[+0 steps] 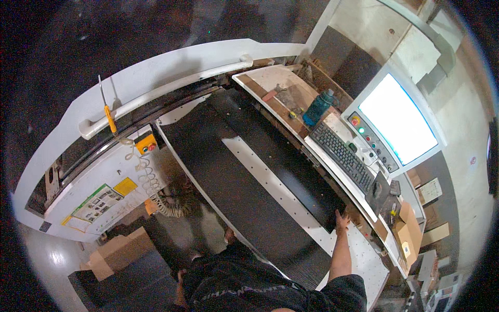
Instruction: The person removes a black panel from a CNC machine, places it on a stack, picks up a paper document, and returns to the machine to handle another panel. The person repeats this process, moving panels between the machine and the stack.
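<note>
My right hand reaches over the machine bed and touches the near right end of a long black sheet, its fingers apart. Another dark sheet with a finely ribbed near end lies alongside to the left. Between the two runs a strip of the white bed dotted with small dark holes. My left hand hangs low by my left side, away from the sheets. It is small and dim, and its fingers cannot be made out clearly.
On the right ledge stand a blue-green bottle, a black keyboard and a lit monitor beside control buttons. An orange-handled screwdriver is on the white machine cover. A yellow button box, a coiled hose and cardboard are left.
</note>
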`<state>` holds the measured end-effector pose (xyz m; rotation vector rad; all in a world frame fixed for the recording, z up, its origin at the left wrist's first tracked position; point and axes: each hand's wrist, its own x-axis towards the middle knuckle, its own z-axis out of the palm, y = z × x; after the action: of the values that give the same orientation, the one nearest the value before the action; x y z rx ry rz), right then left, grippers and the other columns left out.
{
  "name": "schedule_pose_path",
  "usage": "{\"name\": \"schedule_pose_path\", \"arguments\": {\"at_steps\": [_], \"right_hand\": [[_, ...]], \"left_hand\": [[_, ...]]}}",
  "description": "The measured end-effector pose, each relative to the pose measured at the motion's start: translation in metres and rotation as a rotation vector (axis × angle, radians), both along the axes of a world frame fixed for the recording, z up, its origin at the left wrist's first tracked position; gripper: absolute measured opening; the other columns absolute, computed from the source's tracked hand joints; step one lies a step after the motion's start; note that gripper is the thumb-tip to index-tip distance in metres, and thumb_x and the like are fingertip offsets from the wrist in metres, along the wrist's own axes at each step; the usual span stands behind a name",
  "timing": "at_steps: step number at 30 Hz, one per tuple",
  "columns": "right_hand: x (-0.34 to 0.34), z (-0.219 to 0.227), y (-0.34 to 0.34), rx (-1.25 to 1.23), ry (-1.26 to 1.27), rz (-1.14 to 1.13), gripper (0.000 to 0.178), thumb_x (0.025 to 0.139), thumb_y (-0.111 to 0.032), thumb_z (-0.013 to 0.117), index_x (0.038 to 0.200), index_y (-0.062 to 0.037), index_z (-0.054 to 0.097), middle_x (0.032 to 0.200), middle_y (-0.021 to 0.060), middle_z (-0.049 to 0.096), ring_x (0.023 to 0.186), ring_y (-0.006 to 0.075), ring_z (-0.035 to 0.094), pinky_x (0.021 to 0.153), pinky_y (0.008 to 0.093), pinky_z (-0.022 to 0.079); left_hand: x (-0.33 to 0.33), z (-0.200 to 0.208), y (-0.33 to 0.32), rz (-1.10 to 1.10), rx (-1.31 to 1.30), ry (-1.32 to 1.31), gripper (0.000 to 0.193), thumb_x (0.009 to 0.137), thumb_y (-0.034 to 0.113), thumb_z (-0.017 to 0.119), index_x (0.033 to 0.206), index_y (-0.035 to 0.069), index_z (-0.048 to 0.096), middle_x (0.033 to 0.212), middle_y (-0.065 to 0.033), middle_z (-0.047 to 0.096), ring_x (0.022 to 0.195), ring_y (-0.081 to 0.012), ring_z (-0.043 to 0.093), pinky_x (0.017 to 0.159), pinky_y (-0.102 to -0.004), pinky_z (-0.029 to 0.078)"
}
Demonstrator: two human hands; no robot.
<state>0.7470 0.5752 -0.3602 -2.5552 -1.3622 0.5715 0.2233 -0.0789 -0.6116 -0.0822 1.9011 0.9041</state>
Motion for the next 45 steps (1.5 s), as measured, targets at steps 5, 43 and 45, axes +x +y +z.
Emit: {"name": "schedule_pose_path", "arguments": {"at_steps": [5,43,45], "right_hand": [[0.006,0.009,0.02,-0.049,0.034,0.095,0.106,0.082,-0.088,0.049,0.166,-0.0297,0.021,0.175,0.0021,0.01,0.16,0.0311,-0.002,0.12,0.0708,0.002],[0.04,0.057,-0.521,0.763,0.573,-0.718,0.033,0.099,-0.016,0.07,0.119,0.0102,0.068,0.105,0.0105,0.074,0.09,0.0191,0.067,0.081,0.0344,0.052],[0.029,0.078,-0.544,0.805,0.6,-0.811,0.035,0.098,-0.018,0.07,0.118,0.0103,0.07,0.104,0.0101,0.074,0.09,0.0195,0.068,0.082,0.0353,0.052]], "left_hand": [[-0.145,-0.007,0.071,0.258,0.497,0.051,0.04,0.11,0.028,0.045,0.138,0.0,0.052,0.101,-0.0192,0.061,0.1,-0.0357,0.064,0.084,-0.052,0.054],[0.018,0.268,0.309,-0.837,1.048,1.015,0.039,0.106,0.019,0.057,0.139,-0.002,0.056,0.135,-0.0212,0.061,0.124,-0.0378,0.057,0.106,-0.048,0.044],[0.039,0.254,0.302,-0.931,1.11,1.075,0.042,0.105,0.021,0.061,0.14,-0.002,0.055,0.137,-0.0221,0.059,0.128,-0.0402,0.055,0.108,-0.0501,0.043]]}}
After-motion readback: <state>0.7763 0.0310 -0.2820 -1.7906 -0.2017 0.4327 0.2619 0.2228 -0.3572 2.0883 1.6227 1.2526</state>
